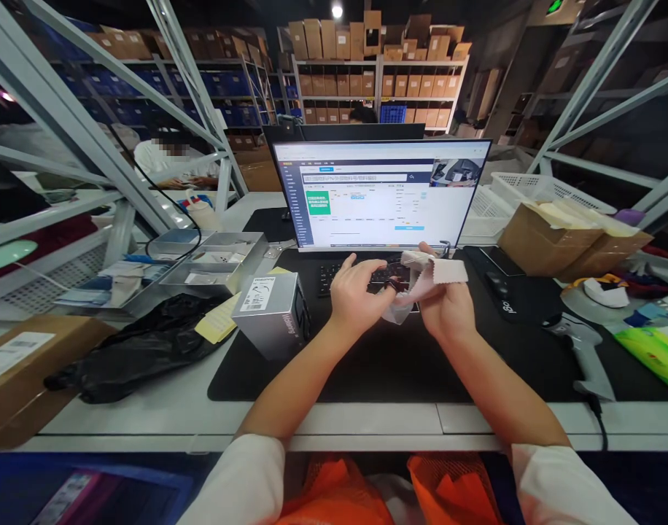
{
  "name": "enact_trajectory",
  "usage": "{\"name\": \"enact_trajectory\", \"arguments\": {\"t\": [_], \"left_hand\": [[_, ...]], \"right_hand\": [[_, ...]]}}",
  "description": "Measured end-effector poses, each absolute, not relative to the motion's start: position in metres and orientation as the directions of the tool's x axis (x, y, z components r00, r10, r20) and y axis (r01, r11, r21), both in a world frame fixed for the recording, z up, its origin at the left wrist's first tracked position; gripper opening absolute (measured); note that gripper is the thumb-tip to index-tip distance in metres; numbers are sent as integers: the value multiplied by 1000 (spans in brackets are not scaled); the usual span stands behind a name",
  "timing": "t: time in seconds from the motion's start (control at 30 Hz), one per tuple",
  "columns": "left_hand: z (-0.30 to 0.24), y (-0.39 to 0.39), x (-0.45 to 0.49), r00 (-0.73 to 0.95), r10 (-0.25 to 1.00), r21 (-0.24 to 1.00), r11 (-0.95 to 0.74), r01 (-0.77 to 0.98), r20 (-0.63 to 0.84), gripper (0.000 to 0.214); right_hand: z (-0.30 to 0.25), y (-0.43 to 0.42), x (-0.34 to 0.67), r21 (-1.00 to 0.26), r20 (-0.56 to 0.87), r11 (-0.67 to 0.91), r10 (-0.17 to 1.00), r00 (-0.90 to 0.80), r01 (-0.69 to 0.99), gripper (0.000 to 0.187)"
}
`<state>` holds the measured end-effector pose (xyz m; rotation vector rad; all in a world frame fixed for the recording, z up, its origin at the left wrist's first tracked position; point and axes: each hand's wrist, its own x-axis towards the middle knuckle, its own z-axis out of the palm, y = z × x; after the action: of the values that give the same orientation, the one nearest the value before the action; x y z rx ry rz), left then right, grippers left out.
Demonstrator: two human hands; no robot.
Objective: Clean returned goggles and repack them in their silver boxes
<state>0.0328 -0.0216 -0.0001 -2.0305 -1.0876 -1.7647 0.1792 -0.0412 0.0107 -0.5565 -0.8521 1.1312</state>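
A pale pinkish-grey cloth (pixel 437 271), soft and creased, is held up at twelve o'clock, one corner flared toward three, with a crumpled clear plastic bag (pixel 398 312) hanging at its seven and a small dark piece (pixel 391 286) at its nine.

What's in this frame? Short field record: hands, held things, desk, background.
left: left hand over the keyboard, fingertips at a small dark item; grip unclear
right: right hand holds a pale cloth
desk left: grey box, black bag, metal tray
desk right: barcode scanner, cardboard box
screen: monitor lit, text too small to read
background: co-worker seated; shelves of cartons
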Motion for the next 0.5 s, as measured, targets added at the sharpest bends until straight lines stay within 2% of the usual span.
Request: {"name": "enact_trajectory", "arguments": {"t": [0.13,0.27,0.37,0.5], "left_hand": [[-2,-21,32,-5,395,299,-686,663,918,17],[-7,-17,31,24,375,265,-698,665,927,21],[-6,-16,32,33,333,236,-733,638,942,23],[-2,-20,35,21,385,295,-739,606,922,21]], "right_hand": [[-3,-42,170,-804,407,412,907,108,-430,40],[-19,-47,154,-843,475,470,879,48,-262,35],[-13,-44,161,-846,418,418,905,73,-332,38],[6,-38,185,-809,334,349,935,118,-473,43]]}}
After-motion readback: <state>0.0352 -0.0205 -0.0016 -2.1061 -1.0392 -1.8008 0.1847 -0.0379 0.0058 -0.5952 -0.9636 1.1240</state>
